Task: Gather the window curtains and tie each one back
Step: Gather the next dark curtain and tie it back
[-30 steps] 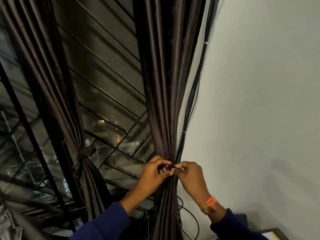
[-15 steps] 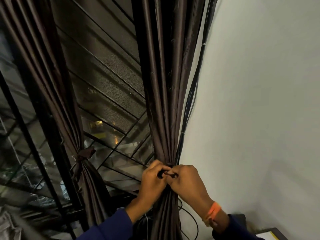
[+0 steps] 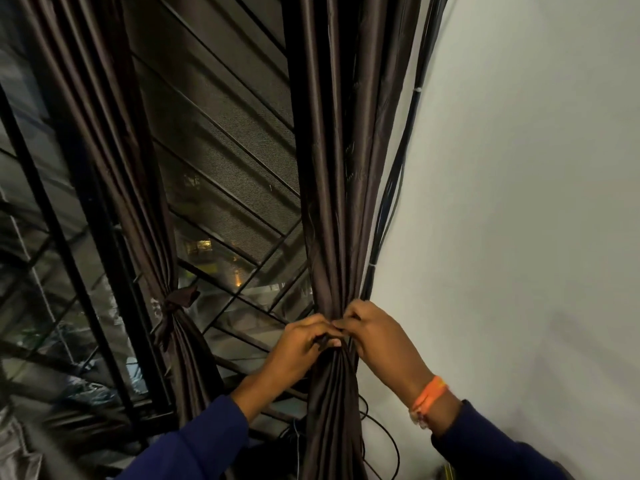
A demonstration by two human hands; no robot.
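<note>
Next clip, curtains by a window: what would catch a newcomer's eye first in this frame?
First, the two hands meeting at mid-frame: the left hand and right hand pinch the gathered waist of the right curtain, which hangs beside the pale wall. Next, the orange wristband on the right wrist stands out against the dark fabric. Further left, the left curtain is already cinched with a knotted tie.

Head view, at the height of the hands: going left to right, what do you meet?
Black window bar → left curtain, tied back with its knot → window grille → left hand → right curtain, gathered → right hand → white wall.
</note>
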